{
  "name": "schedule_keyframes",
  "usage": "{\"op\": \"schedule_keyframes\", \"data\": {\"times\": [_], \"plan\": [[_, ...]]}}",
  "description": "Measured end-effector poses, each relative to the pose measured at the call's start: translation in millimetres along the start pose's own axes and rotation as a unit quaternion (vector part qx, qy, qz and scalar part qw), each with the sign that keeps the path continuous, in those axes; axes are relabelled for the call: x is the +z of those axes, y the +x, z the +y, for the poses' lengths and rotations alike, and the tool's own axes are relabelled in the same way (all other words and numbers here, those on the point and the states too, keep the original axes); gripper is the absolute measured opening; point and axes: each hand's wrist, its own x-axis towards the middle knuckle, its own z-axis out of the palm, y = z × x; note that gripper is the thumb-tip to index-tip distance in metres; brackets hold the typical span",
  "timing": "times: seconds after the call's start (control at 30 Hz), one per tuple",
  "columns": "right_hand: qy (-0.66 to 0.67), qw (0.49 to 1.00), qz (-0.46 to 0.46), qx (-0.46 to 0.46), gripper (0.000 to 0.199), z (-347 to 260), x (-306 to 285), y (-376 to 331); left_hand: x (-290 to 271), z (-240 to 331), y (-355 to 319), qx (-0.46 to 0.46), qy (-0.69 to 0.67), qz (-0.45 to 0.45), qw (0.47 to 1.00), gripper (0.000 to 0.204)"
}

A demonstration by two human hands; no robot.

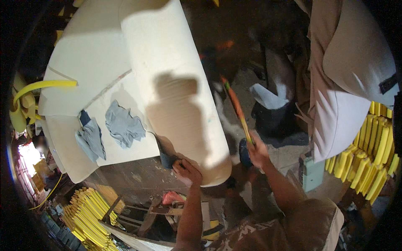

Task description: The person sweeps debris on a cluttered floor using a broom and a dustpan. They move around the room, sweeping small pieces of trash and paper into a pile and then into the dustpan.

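A large cream padded seat (140,144), like a sofa's, has a long rounded bolster (215,161) along its right side. My left hand (186,172) is closed at the bolster's near end, its fingers on a strip of dark grey fabric (167,160) that hangs over the front edge. To the right of the bolster, my right hand (257,153) is wrapped round the lower end of a long, slim orange and yellow stick (238,106). The stick points up and away from me; its exact kind is unclear. Two crumpled grey-blue cloth pieces, one (123,124) beside the other (91,140), lie on the seat.
Yellow-edged slabs are stacked at the lower left (90,215) and far right (368,154). A wooden frame (150,215) stands close on my left. Pale padded furniture (339,113) rises at the right, near a black bag-like heap (274,121). A yellow strip (50,84) crosses the seat's left edge.
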Motion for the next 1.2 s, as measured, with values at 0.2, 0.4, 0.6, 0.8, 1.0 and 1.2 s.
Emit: {"op": "schedule_keyframes", "data": {"times": [0.2, 0.4, 0.6, 0.8, 1.0, 1.2], "plan": [[-0.044, 0.997, 0.062, 0.010, 0.036, 52.6, 13.9, 171.1, 3.4, -0.1, 6.5, -0.018, -0.037, -0.032, 0.999, 0.014], [-0.159, 0.981, -0.036, -0.104, 0.041, 29.4, -6.7, -93.1, -1.3, -7.4, 4.5, 0.002, -0.057, -0.035, 0.998, 0.016], [0.060, 0.997, 0.048, 0.021, 0.045, -24.6, -27.4, -58.4, -2.0, -11.7, 8.1, 0.037, -0.085, -0.037, 0.995, 0.012], [0.134, 0.974, 0.182, -0.003, 0.041, 1.9, -12.1, 260.2, -4.1, -1.0, 10.9, 0.031, -0.087, -0.023, 0.995, 0.016], [0.303, 0.946, 0.077, 0.088, 0.033, -18.9, 30.3, 177.9, -3.8, -11.0, 9.4, 0.022, -0.106, -0.041, 0.993, 0.010], [0.349, 0.931, -0.023, 0.107, 0.045, -96.6, 10.4, -39.4, -1.7, -13.3, 7.4, 0.012, -0.176, -0.038, 0.984, 0.011]]}}
